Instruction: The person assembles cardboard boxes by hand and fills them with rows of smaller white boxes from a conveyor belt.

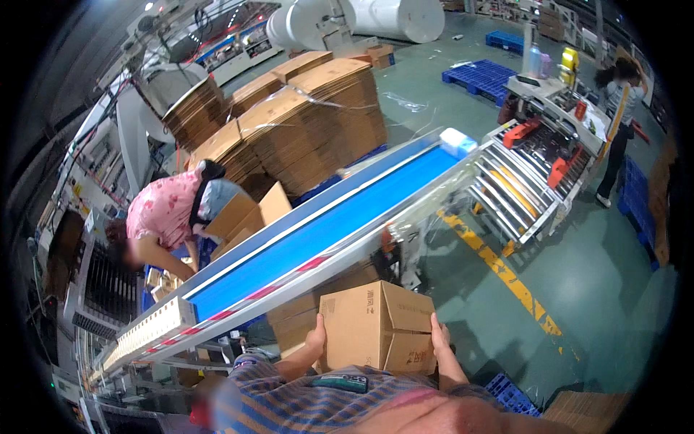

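Left hand (pixel 316 336), right hand (pixel 440 338) grip brown rectangular cardboard box (pixel 354 329) from opposite sides, presumably for balance (blue conveyor belt (pixel 325 235) beyond).

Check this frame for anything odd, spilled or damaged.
Apparent plastic film lies on the floor beyond the conveyor, like discarded wrapping. The yellow floor line has worn, broken paint. The carton between the left hand and right hand shows no visible damage.

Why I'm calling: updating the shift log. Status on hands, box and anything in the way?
Left hand and right hand on opposite sides of cardboard box. Box held, near side of blue conveyor belt. Belt slants across ahead.
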Demonstrator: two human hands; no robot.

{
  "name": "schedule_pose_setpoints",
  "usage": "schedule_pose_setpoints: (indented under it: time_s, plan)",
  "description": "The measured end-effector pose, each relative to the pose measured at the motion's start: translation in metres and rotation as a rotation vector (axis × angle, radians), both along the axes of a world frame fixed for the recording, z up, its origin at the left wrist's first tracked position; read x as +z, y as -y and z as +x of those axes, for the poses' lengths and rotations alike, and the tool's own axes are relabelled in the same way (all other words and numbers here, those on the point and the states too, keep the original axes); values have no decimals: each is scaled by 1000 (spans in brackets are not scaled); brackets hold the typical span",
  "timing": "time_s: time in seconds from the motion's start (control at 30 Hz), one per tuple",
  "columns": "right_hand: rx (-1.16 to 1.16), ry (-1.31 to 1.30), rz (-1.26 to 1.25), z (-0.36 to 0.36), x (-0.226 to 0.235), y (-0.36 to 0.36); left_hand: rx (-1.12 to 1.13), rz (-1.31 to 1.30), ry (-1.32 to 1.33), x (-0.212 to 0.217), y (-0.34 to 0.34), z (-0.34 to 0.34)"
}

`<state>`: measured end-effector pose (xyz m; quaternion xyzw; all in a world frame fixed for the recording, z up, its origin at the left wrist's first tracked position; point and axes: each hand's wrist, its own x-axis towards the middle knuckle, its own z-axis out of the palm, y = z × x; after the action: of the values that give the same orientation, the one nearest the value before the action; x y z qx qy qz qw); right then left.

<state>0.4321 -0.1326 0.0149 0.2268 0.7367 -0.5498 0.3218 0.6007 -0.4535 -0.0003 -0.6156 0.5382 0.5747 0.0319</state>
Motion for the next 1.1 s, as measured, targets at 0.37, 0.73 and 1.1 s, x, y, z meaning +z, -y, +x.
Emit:
schedule_pose_setpoints:
  time_s: [0.37,0.73,1.1]
  plan:
    - [-165,-358,341,-213,64,-282,-189,618,-552,-50,-255,-271]
    - [-349,-524,741,-424,48,-422,-384,1018,-627,-15,-421,-554]
    - [376,-714,720,-778,44,-319,-218,-71,-351,-34,-440,-755]
